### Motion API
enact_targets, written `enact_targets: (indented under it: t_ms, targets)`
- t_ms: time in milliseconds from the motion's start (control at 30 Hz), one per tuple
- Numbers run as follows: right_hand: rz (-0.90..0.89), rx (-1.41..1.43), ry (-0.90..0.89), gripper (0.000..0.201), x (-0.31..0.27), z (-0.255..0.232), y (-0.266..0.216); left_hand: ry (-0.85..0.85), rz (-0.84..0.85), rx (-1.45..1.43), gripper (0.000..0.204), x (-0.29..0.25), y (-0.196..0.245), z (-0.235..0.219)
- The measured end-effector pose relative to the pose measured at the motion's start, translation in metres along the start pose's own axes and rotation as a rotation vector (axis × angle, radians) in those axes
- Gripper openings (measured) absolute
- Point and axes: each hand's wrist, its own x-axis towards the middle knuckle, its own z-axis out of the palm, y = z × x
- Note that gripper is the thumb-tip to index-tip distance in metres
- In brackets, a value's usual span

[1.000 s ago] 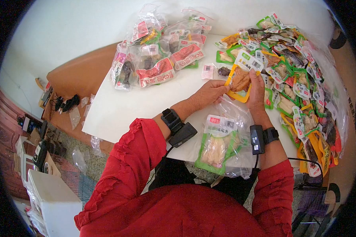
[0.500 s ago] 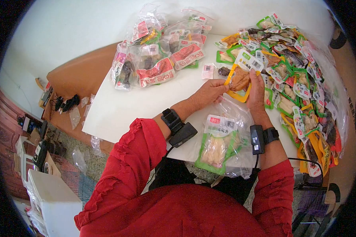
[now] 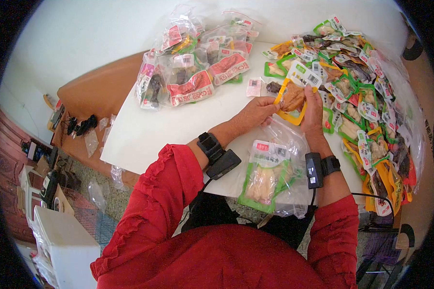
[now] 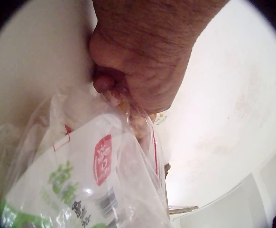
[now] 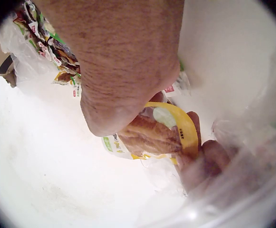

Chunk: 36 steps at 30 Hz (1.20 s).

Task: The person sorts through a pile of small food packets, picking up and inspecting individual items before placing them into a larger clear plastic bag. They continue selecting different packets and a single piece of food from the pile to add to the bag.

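Note:
Both hands hold one yellow-edged food packet (image 3: 292, 98) above the white table. The left hand (image 3: 255, 114) pinches its left edge; the right hand (image 3: 313, 113) grips its right edge, thumb on the front. In the right wrist view the brown contents of the packet (image 5: 150, 135) show beside the right hand (image 5: 123, 71). A clear bag with a green-edged packet (image 3: 263, 180) lies below the hands at the table's front edge. The left wrist view shows this clear bag (image 4: 90, 166) close by the left hand (image 4: 142, 61), whose fingertips are mostly hidden.
Filled clear bags (image 3: 190, 79) stand at the table's back left. A large heap of packets (image 3: 357, 96) covers the right side. A small pink-and-white packet (image 3: 253, 87) lies behind the left hand. A brown bench (image 3: 99, 91) is at the left.

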Motion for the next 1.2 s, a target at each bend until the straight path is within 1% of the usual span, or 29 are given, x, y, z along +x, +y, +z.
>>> enact_targets:
  t_ms: [133, 333, 400, 533, 600, 633, 667, 700, 733, 767, 800, 867, 900, 967, 1033, 1100, 1133, 1200]
  targets:
    - [0.003, 0.0, -0.011, 0.019, -0.001, 0.0, -0.001, -0.014, 0.016, -0.039, 0.024, 0.001, -0.002, -0.001]
    - [-0.024, 0.034, -0.005, 0.019, -0.001, 0.002, 0.001, 0.013, 0.018, 0.03, 0.024, -0.002, 0.004, 0.003]
    - [-0.042, 0.038, 0.0, 0.02, 0.0, 0.001, 0.003, -0.005, 0.026, -0.009, 0.025, -0.001, 0.001, 0.001]
    - [-0.007, 0.048, -0.052, 0.021, -0.001, -0.001, 0.001, 0.018, 0.031, -0.04, 0.023, 0.003, -0.004, 0.001]
    - [0.006, 0.044, -0.065, 0.022, -0.001, -0.002, -0.001, 0.026, 0.001, -0.159, 0.021, 0.007, -0.008, -0.002]
    - [0.009, 0.086, -0.116, 0.024, -0.002, -0.002, -0.003, 0.026, 0.001, -0.159, 0.021, 0.007, -0.006, -0.003]
    - [0.012, 0.128, -0.167, 0.027, -0.002, -0.001, -0.004, 0.071, -0.03, -0.219, 0.018, 0.007, -0.004, -0.005]
    - [0.012, 0.129, -0.167, 0.027, -0.003, -0.001, -0.007, 0.117, -0.061, -0.279, 0.016, 0.007, -0.002, -0.006]
    - [0.018, 0.096, -0.308, 0.031, -0.005, 0.001, -0.012, 0.117, -0.061, -0.279, 0.016, 0.009, -0.003, -0.009]
    - [0.025, 0.063, -0.449, 0.036, -0.007, 0.003, -0.016, 0.108, -0.069, -0.372, 0.017, 0.011, -0.005, -0.012]
    - [0.025, 0.063, -0.449, 0.036, -0.01, 0.005, -0.018, 0.099, -0.076, -0.465, 0.017, 0.013, -0.007, -0.015]
    - [0.113, 0.196, -0.614, 0.043, -0.014, 0.009, -0.021, 0.095, -0.087, -0.489, 0.018, 0.012, -0.005, -0.014]
    - [0.113, 0.196, -0.614, 0.043, -0.013, 0.008, -0.022, 0.091, -0.097, -0.514, 0.019, 0.011, -0.004, -0.015]
    - [0.269, 0.354, -0.724, 0.048, -0.012, 0.005, -0.023, 0.073, -0.088, -0.524, 0.019, 0.011, -0.004, -0.017]
    - [0.264, 0.341, -0.722, 0.049, -0.011, 0.005, -0.024, 0.054, -0.08, -0.536, 0.019, 0.011, -0.005, -0.018]
    - [0.259, 0.328, -0.72, 0.05, -0.011, 0.005, -0.023, 0.115, -0.089, -0.519, 0.02, 0.012, -0.006, -0.015]
    - [0.261, 0.298, -0.702, 0.049, -0.011, 0.005, -0.021, 0.115, -0.09, -0.519, 0.02, 0.013, -0.007, -0.016]
    - [0.262, 0.269, -0.684, 0.049, -0.011, 0.005, -0.02, -0.055, -0.051, -0.415, 0.024, 0.013, -0.008, -0.018]
